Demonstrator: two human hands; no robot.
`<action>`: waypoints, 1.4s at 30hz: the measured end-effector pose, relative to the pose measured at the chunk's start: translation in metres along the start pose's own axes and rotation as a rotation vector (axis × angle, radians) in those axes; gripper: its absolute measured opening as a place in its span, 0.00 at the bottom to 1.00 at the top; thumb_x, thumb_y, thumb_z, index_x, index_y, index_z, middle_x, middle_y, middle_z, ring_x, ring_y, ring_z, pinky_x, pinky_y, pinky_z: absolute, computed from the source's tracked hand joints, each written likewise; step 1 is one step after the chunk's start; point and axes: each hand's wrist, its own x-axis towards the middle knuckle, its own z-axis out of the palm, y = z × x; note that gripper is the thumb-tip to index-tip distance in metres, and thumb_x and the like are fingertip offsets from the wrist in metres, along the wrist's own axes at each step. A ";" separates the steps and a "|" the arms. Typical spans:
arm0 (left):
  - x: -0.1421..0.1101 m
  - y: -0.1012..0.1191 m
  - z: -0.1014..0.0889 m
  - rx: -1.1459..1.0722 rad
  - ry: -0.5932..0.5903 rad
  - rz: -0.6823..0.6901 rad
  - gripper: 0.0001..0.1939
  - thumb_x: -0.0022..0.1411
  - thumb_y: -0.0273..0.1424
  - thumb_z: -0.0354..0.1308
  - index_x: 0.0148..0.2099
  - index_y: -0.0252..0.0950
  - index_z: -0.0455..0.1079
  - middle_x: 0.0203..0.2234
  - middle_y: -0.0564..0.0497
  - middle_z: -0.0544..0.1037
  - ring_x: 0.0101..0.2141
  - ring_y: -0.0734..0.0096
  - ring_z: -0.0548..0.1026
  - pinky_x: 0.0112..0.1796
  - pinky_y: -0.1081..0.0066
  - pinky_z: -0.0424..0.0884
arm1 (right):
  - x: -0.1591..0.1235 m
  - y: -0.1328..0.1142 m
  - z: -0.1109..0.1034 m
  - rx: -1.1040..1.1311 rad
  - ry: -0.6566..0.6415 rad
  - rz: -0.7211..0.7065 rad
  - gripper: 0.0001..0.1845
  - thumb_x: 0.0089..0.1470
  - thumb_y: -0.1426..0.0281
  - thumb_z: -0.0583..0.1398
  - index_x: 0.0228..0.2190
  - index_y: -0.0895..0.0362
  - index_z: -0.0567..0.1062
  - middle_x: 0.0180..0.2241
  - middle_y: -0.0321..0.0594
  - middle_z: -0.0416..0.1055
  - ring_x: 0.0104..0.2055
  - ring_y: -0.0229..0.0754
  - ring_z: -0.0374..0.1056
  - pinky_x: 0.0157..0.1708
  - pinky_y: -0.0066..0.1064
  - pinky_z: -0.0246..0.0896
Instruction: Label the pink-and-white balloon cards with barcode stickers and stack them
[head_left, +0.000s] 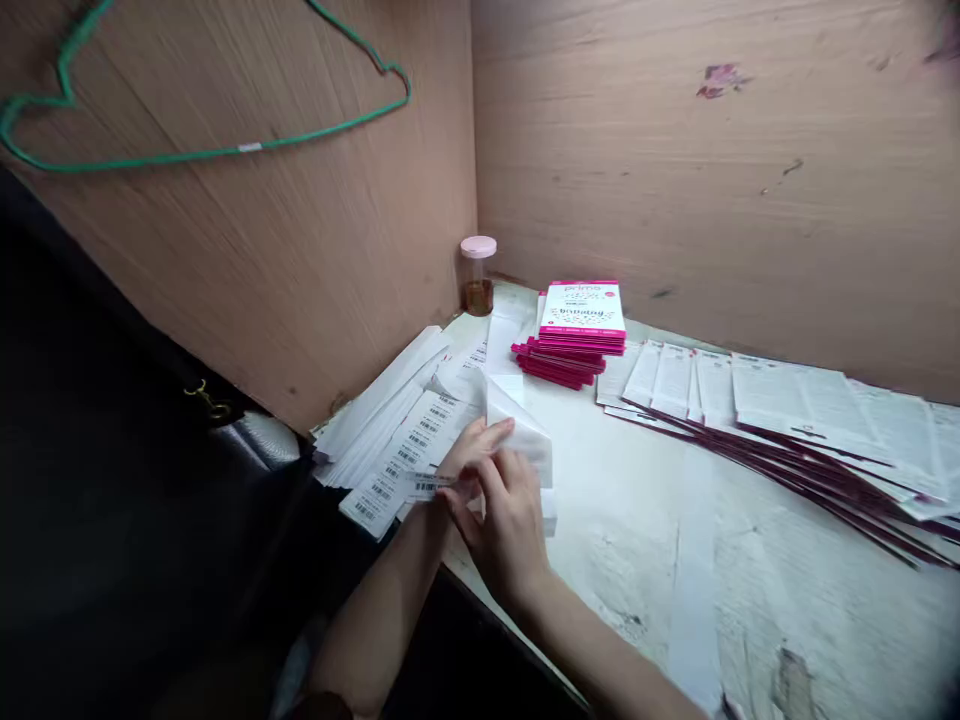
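Head view, looking down into a corner of a plywood booth; left hand [474,450] and right hand [506,525] close together at the near edge of the worktop [660,540], right hand overlapping just below and in front of the left; fingers of the left hand [487,435] lie against a folded white sheet [523,432] that stands partly lifted; a narrow barcode label strip [427,486] sits at the hands' meeting point, one end reaching the right hand's fingers [457,497]; cannot tell which hand actually grips it; barcode label sheets [409,450] lie just left of the hands, overlapping, tilted across the worktop; a pile of plain white strips [375,405] lies beside them against the left wall; further back, a stack of pink-edged booklets [581,320] with a "birthday" cover, lower copies splayed out; a clear jar with a pink lid [478,268] stands in the corner, amber residue at its base; to the right, a long fanned row of white-paged, maroon-edged booklets [787,420] well apart from the hands; green wire hanger [247,147] against the left plywood wall [247,280]; dark cloth [112,480] fills the lower left, a small brass clasp [208,402] on it.
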 end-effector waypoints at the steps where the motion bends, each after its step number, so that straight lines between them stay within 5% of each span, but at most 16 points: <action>1: 0.006 0.001 0.001 -0.011 0.008 0.022 0.16 0.53 0.38 0.67 0.41 0.34 0.72 0.22 0.54 0.76 0.27 0.68 0.76 0.35 0.69 0.71 | -0.006 0.009 -0.006 -0.042 0.080 -0.007 0.14 0.56 0.63 0.62 0.41 0.57 0.68 0.37 0.46 0.64 0.38 0.48 0.61 0.35 0.43 0.65; 4: 0.020 0.005 0.000 -0.036 0.017 0.075 0.21 0.50 0.38 0.69 0.44 0.33 0.72 0.27 0.51 0.79 0.33 0.63 0.78 0.39 0.68 0.72 | -0.017 0.040 -0.021 -0.036 0.190 0.047 0.23 0.54 0.63 0.64 0.49 0.55 0.65 0.44 0.49 0.63 0.44 0.50 0.62 0.40 0.45 0.65; 8: 0.020 0.005 -0.006 -0.020 -0.022 0.091 0.24 0.49 0.39 0.71 0.45 0.32 0.73 0.32 0.46 0.81 0.37 0.60 0.79 0.41 0.65 0.72 | -0.017 0.078 -0.033 0.277 0.050 0.276 0.15 0.58 0.66 0.61 0.45 0.52 0.65 0.35 0.39 0.69 0.36 0.43 0.66 0.36 0.38 0.67; 12: 0.011 0.000 -0.008 0.132 -0.181 0.018 0.21 0.48 0.37 0.72 0.42 0.30 0.76 0.32 0.45 0.82 0.36 0.61 0.79 0.41 0.65 0.71 | -0.011 0.089 -0.040 0.326 -0.003 0.174 0.11 0.60 0.72 0.58 0.45 0.52 0.70 0.29 0.36 0.69 0.34 0.40 0.65 0.35 0.34 0.65; 17: 0.008 -0.008 -0.004 0.185 -0.142 0.121 0.12 0.52 0.35 0.70 0.34 0.31 0.76 0.28 0.49 0.80 0.31 0.70 0.76 0.37 0.71 0.70 | -0.011 0.079 -0.042 0.081 0.102 -0.013 0.11 0.57 0.76 0.61 0.42 0.54 0.74 0.30 0.40 0.70 0.35 0.43 0.61 0.34 0.36 0.62; 24: 0.003 -0.010 -0.001 0.214 -0.088 0.117 0.14 0.53 0.36 0.69 0.38 0.32 0.76 0.31 0.48 0.81 0.34 0.65 0.77 0.39 0.68 0.71 | -0.013 0.070 -0.038 -0.139 0.213 -0.107 0.07 0.54 0.78 0.62 0.36 0.55 0.73 0.31 0.41 0.69 0.36 0.45 0.61 0.37 0.39 0.60; 30: 0.011 -0.002 -0.005 0.000 -0.081 -0.059 0.18 0.49 0.32 0.72 0.42 0.31 0.76 0.33 0.46 0.82 0.35 0.63 0.79 0.40 0.68 0.74 | -0.021 0.045 -0.061 -0.057 0.074 -0.173 0.11 0.53 0.83 0.59 0.34 0.56 0.71 0.34 0.43 0.71 0.40 0.46 0.61 0.46 0.45 0.61; 33: 0.021 0.004 -0.007 -0.117 -0.026 -0.184 0.13 0.50 0.27 0.71 0.38 0.30 0.76 0.30 0.46 0.82 0.30 0.65 0.80 0.35 0.70 0.76 | -0.027 0.016 -0.071 0.186 0.041 -0.103 0.11 0.53 0.83 0.58 0.34 0.55 0.70 0.31 0.40 0.71 0.37 0.43 0.63 0.41 0.39 0.64; 36: 0.026 0.006 -0.003 -0.153 -0.040 -0.203 0.08 0.53 0.27 0.68 0.37 0.31 0.76 0.29 0.46 0.82 0.29 0.66 0.80 0.33 0.71 0.77 | -0.032 -0.011 -0.051 0.524 -0.062 0.142 0.07 0.55 0.77 0.59 0.29 0.54 0.67 0.25 0.35 0.68 0.30 0.38 0.64 0.29 0.30 0.64; 38: 0.026 0.007 0.002 -0.161 -0.048 -0.204 0.08 0.55 0.28 0.68 0.37 0.33 0.75 0.28 0.47 0.82 0.28 0.65 0.80 0.32 0.69 0.77 | -0.037 -0.018 -0.028 0.554 -0.062 0.216 0.05 0.56 0.74 0.60 0.31 0.55 0.68 0.25 0.34 0.67 0.27 0.37 0.64 0.26 0.28 0.64; 42: 0.024 0.007 0.008 -0.178 -0.009 -0.187 0.07 0.56 0.26 0.67 0.38 0.32 0.74 0.27 0.47 0.81 0.26 0.67 0.80 0.32 0.69 0.78 | -0.043 0.004 -0.009 0.169 0.135 0.018 0.15 0.55 0.72 0.63 0.45 0.54 0.71 0.34 0.41 0.68 0.33 0.41 0.65 0.31 0.33 0.65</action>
